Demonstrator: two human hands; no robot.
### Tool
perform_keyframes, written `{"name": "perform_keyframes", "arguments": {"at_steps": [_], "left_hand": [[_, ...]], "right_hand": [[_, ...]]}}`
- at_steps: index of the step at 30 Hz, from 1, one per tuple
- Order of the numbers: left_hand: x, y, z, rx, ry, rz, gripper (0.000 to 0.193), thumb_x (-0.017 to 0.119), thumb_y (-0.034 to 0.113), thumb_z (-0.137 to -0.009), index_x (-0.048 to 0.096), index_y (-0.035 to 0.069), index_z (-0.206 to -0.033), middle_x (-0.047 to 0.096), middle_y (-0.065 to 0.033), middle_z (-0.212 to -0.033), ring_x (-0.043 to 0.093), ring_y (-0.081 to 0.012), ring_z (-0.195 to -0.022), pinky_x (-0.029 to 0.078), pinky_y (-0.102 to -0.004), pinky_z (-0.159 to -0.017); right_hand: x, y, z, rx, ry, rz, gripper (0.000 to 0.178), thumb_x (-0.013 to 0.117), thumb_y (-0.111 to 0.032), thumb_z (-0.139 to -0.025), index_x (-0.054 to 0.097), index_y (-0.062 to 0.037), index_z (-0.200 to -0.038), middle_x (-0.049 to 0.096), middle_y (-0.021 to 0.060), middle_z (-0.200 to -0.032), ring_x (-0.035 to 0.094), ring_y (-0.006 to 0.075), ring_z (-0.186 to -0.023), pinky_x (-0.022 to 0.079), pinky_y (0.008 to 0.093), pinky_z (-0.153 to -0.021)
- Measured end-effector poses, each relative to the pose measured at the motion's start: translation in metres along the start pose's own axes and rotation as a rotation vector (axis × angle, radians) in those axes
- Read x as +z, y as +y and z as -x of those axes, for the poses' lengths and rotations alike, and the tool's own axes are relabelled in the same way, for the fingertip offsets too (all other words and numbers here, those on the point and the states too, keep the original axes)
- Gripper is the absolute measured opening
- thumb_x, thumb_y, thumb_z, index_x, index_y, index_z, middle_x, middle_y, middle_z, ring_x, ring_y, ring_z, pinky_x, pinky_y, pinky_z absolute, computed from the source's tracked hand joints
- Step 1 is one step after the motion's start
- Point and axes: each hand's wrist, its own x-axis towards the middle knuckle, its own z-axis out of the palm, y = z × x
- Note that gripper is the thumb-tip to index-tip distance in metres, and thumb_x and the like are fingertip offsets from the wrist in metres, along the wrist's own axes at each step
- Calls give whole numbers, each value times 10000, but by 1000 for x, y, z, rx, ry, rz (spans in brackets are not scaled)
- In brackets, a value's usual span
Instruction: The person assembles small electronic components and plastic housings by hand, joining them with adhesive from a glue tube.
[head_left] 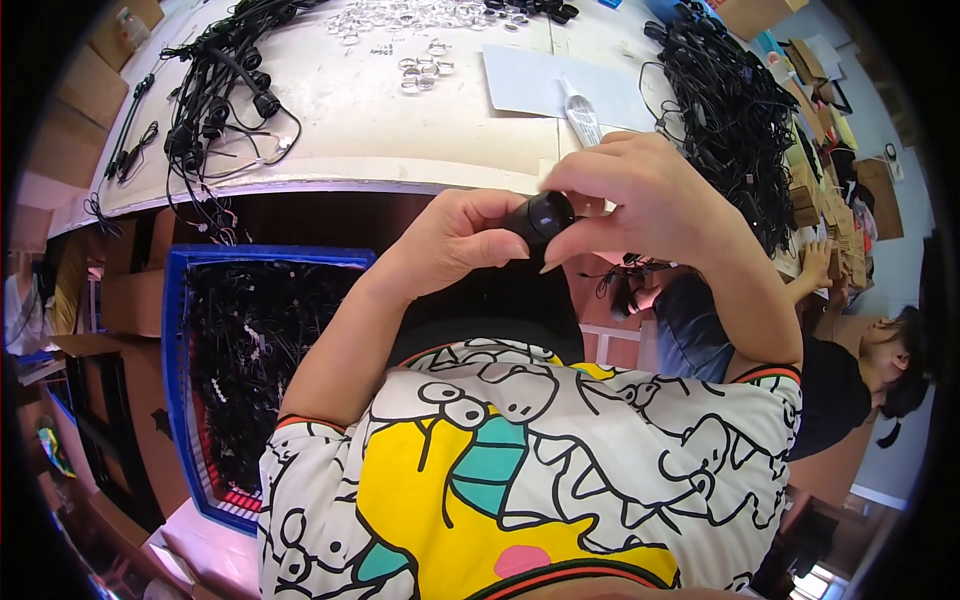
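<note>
In front of my chest, at the table's near edge, I hold a small black cylindrical part (549,214) with a dark, shiny round end. My left hand (463,235) is closed round its left side, thumb and fingers pressed on it. From the right, my right hand (640,195) curves over the same part, thumb below and forefinger above its round end. Some of its other fingers are hidden. A white tube with a pointed nozzle (581,115) lies just beyond my right hand, partly on a pale sheet (520,80).
Several clear round lenses (425,70) lie on the white table (360,130). Black cables with round heads (215,110) are heaped at left, another cable pile (735,120) at right. A blue-rimmed basket (178,330) of black parts stands lower left. Another person (850,385) sits at right.
</note>
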Motion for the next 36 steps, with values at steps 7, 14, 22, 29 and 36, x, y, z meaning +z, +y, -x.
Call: {"name": "perform_keyframes", "arguments": {"at_steps": [7, 14, 22, 29, 36], "left_hand": [[-1, 1, -2, -30, 32, -85, 408, 661, 370, -739, 582, 19, -931, 498, 47, -692, 394, -14, -575, 300, -147, -494], [0, 3, -1, 29, 88, -52, 382, 653, 341, -752, 580, 16, -939, 484, 57, -680, 376, -13, -559, 289, -145, -483], [4, 5, -1, -8, 115, -57, 214, 616, 181, -800, 576, 28, -945, 513, 52, -702, 418, -13, -626, 345, -158, -542], [10, 7, -2, -41, 173, -104, 221, 642, 187, -780, 571, 17, -902, 515, 45, -692, 437, -29, -629, 371, -175, -559], [20, 10, -6, 74, 253, -181, 170, 632, 102, -769, 551, 9, -885, 558, 12, -733, 473, -38, -653, 396, -168, -603]], "right_hand": [[7, 1, -2, -114, 209, 60, 392, 743, -351, -566, 577, -85, -801, 540, 16, -576, 525, 210, -531, 393, 287, -502], [5, -3, -4, 37, 183, -39, 344, 700, -281, -671, 578, -56, -901, 575, 52, -609, 532, 203, -471, 442, 256, -531], [5, -3, 0, 54, 204, -154, 274, 674, -205, -716, 564, -25, -892, 563, 67, -600, 567, 149, -511, 431, 231, -476], [3, -8, 7, 218, 122, -221, 238, 660, -173, -726, 554, -13, -867, 550, 68, -582, 529, 145, -475, 412, 234, -461], [12, -8, 8, 133, 326, -174, 210, 636, -179, -747, 555, -17, -853, 538, 65, -547, 512, 133, -458, 396, 224, -445]]}}
